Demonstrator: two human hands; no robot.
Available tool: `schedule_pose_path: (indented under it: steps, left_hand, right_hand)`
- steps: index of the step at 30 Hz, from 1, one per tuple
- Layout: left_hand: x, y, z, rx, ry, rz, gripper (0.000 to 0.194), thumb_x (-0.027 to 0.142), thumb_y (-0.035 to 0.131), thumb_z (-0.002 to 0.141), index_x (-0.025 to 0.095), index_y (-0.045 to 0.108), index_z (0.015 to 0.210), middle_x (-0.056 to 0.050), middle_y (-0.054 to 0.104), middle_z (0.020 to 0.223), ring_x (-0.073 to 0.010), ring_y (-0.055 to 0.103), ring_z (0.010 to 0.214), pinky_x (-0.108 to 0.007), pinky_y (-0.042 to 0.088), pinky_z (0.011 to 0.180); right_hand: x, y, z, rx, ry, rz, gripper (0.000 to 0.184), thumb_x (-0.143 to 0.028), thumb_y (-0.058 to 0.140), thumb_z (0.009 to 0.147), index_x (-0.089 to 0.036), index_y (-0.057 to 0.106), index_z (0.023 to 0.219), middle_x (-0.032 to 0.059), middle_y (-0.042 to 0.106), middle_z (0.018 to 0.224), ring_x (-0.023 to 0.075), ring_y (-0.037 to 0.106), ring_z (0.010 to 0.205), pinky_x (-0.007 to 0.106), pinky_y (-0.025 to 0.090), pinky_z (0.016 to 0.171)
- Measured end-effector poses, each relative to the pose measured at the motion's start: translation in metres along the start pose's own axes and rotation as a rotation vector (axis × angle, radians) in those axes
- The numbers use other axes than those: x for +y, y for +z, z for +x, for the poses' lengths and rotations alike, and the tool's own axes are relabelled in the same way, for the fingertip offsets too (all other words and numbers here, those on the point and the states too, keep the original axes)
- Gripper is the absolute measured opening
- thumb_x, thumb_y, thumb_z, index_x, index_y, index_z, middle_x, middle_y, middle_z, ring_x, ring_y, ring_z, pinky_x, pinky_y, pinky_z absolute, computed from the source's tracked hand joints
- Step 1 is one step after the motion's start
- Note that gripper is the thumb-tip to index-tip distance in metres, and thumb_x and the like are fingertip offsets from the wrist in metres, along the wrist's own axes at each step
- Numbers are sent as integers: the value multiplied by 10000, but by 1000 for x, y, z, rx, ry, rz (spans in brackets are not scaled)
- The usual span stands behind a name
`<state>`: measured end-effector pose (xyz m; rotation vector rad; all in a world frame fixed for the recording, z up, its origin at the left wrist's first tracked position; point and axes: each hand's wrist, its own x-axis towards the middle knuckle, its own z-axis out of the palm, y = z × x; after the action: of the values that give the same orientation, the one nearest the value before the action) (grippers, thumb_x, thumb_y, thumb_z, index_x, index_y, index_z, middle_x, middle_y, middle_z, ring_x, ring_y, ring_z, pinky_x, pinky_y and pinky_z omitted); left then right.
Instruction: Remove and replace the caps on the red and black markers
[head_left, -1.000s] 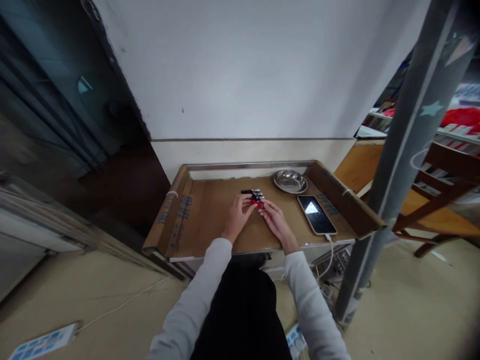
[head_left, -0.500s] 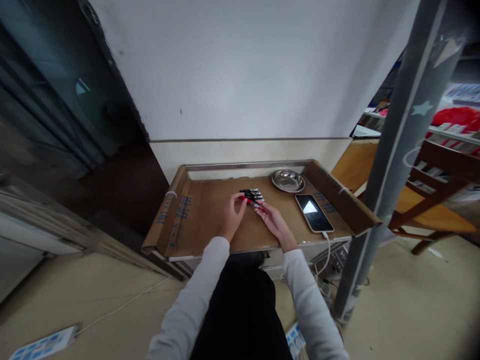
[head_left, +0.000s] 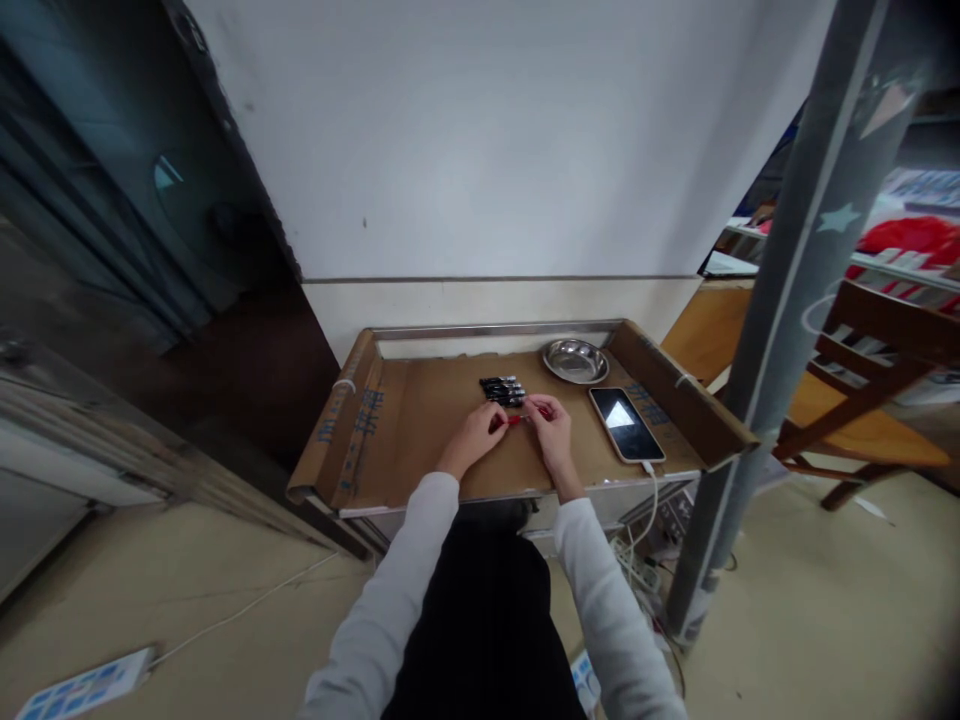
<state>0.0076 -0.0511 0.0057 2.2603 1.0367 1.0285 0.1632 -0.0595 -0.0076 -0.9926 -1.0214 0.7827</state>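
A slim red marker pen (head_left: 514,420) stretches between my two hands, low over the cardboard. My left hand (head_left: 474,437) pinches its left end between thumb and fingers. At its right end my right hand (head_left: 552,427) is closed, with some red showing at the fingertips. The fingers cover both ends, so whether the cap is on cannot be made out. Just beyond my hands, several black marker pens (head_left: 501,390) lie side by side in a stack of rows on the cardboard-lined table (head_left: 420,400).
A round steel dish (head_left: 576,362) stands at the back right. Closer to me lies a phone (head_left: 628,425) with a white cable (head_left: 654,500) hanging off the front edge. Folded cardboard walls (head_left: 679,390) rise at the sides. A grey post (head_left: 757,350) and wooden chair (head_left: 862,420) are to the right.
My hands have come slightly nearer to me, away from the black pens, which now show more fully. The red pen has turned from slanting to nearly level.
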Motion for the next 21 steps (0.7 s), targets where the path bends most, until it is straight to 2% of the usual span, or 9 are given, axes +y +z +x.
schedule_pose_path:
  steps: [3,6,8,11,15,21]
  left_hand:
    - [-1,1,-1,38,38,162,67,164,489,813,198,536,847,-31,550,913,-166,523,907,-326,431,851]
    - [-5,3,-1,116,-3,271,122,129,483,796,186,536,890,-64,504,1003,-196,484,990,-363,408,903]
    - [-7,3,-1,138,-29,306,212,73,469,765,179,529,938,-75,480,1034,-205,466,1015,-376,395,922]
    - [-6,3,-2,114,-33,328,308,25,454,726,184,529,978,-72,474,1038,-207,459,1015,-379,383,925]
    - [0,1,-3,42,4,378,270,97,479,767,213,553,999,-64,481,1065,-218,459,999,-393,382,896]
    - [7,-1,-4,24,34,350,179,142,440,826,215,583,906,-43,535,967,-193,491,937,-367,385,861]
  right_hand:
    - [-5,4,-3,-146,-106,-216,194,-358,602,746,-195,646,842,37,674,870,164,600,840,319,457,800]
    - [-9,7,-6,-305,-199,-437,174,-337,580,771,-230,664,880,21,683,896,180,573,892,338,414,841]
    - [-10,5,-7,-363,-266,-546,180,-317,583,775,-247,661,922,18,675,956,185,555,937,352,376,878]
    - [-11,-1,-9,-339,-318,-681,214,-297,600,766,-246,645,969,38,637,1040,197,528,988,366,345,895]
    - [-10,-10,-14,-282,-294,-837,217,-252,570,781,-233,638,986,63,607,1015,218,489,979,370,352,866]
    - [-8,-11,-15,-343,-270,-768,165,-186,491,803,-212,631,885,50,598,882,200,500,869,330,391,805]
